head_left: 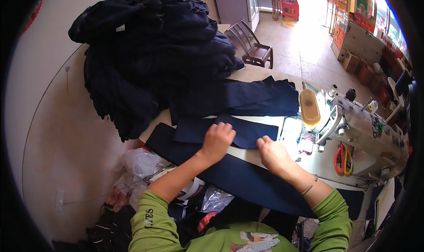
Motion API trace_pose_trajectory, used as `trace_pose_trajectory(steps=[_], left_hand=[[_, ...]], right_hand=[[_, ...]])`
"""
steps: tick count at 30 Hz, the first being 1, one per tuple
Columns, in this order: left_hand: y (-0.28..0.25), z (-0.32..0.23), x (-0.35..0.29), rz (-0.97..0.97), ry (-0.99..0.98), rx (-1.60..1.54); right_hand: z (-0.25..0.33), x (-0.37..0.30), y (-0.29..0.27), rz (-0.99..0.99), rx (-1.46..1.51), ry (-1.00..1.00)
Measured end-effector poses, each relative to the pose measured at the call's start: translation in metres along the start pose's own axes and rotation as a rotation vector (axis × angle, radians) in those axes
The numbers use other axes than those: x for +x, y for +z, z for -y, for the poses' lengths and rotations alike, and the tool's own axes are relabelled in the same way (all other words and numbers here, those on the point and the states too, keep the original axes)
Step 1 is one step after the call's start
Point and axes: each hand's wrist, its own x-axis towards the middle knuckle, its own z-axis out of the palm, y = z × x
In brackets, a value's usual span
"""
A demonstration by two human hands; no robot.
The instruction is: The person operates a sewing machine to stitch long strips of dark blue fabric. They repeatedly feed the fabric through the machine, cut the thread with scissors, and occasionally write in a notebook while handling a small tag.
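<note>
A small navy fabric piece [254,130] lies on the pale sewing table, left of the sewing machine [369,130]. My left hand [217,141] is closed at its near left part, fingers curled and pinching the cloth. At its near right corner, my right hand [273,154] pinches the edge between thumb and fingers. Another navy piece [187,129] shows beside my left hand. Below my wrists, a long navy fabric panel [254,179] runs along the table's near edge. Behind the held piece, a stack of navy cut pieces [263,97] lies flat.
A tall heap of dark garments [163,44] covers the back left. Scissors [343,159] with red and yellow handles lie by the machine, and an oblong tan fixture [310,106] stands at its left end. Plastic bags [141,163] sit below left. Beyond the table stands a brown chair [258,53].
</note>
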Motion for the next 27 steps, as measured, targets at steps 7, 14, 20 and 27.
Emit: trace_pose_trajectory(steps=[7,14,20,27], left_hand=[[-0.018,0.048,-0.029,0.106,-0.128,-0.248],[-0.017,0.061,-0.024,0.223,-0.095,-0.125],[-0.048,0.094,-0.008,-0.109,-0.162,0.196],[-0.049,0.158,0.034,-0.357,-0.086,0.395]], right_hand=[[-0.009,0.011,0.002,-0.358,0.43,-0.059],[0.001,0.026,0.019,-0.106,0.122,0.005],[-0.018,0.042,-0.028,-0.914,0.317,0.002],[-0.052,0.092,-0.019,-1.072,0.248,0.31]])
